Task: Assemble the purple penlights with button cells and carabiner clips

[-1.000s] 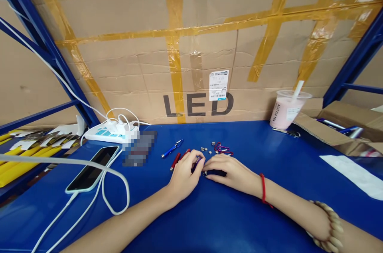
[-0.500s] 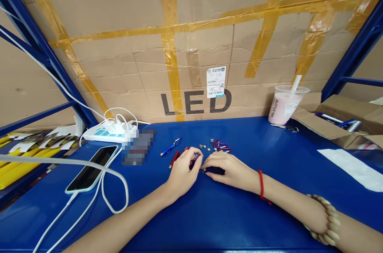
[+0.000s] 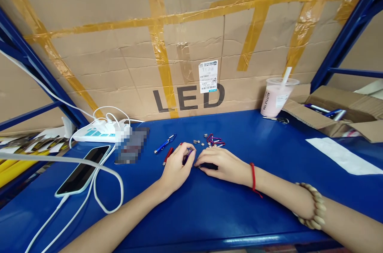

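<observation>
My left hand (image 3: 177,168) is closed around a small purple metal tube (image 3: 188,156), mostly covered by the fingers. Close beside it, my right hand (image 3: 223,166) curls over a dark object (image 3: 208,166) whose kind I cannot make out. Just left of my left hand lies a red metal tube (image 3: 168,156). Farther left is a blue mini flashlight (image 3: 162,146) with a clip at its end. Beyond my fingertips, several small silver discs like button cells (image 3: 202,144) lie near red and purple carabiner clips (image 3: 216,141).
A phone (image 3: 83,171) with looping white cables and a power strip (image 3: 98,132) occupy the left. At the right stand a pink drink cup (image 3: 277,98) and an open cardboard box (image 3: 323,123), with a white paper strip (image 3: 342,156) nearer. A large cardboard sheet (image 3: 119,73) backs the blue tabletop (image 3: 191,221).
The camera view has shifted, so the scene sits farther left and slightly higher. Both hands keep nearly the same place and grip, with the fingertips close together.
</observation>
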Demonstrator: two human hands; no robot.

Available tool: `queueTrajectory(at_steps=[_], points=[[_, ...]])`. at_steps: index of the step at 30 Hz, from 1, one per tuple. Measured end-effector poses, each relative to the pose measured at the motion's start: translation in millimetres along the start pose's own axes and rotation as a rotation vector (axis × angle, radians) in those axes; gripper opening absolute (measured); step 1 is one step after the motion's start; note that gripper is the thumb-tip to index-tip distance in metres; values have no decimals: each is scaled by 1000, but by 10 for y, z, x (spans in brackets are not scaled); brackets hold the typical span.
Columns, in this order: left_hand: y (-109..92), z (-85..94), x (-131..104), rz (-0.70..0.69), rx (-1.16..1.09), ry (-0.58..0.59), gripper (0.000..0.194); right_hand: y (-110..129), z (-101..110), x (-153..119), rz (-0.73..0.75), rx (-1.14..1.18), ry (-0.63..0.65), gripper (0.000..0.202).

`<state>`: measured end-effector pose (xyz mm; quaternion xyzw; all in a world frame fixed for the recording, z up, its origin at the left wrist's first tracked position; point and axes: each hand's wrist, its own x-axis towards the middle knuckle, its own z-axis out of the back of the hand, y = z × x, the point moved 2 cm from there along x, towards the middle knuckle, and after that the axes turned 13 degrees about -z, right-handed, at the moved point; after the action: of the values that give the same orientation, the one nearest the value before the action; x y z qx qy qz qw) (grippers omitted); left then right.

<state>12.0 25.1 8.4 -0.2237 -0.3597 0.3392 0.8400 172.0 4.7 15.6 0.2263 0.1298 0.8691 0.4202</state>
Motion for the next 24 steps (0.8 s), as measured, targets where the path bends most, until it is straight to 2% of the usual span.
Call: queueTrajectory(at_steps=[6, 12, 17, 24], points=[[13, 0, 3, -3, -4, 8, 18, -17, -7, -3, -14, -11, -3, 21], [15, -1, 11, -12, -8, 24, 17, -26, -1, 4, -8, -12, -6, 14], [19, 0, 13, -28, -3, 18, 16, -26, 9, 10, -65, 15, -36, 8], [71, -17, 6, 35, -15, -6, 17, -48, -14, 5, -89, 25, -44, 9]])
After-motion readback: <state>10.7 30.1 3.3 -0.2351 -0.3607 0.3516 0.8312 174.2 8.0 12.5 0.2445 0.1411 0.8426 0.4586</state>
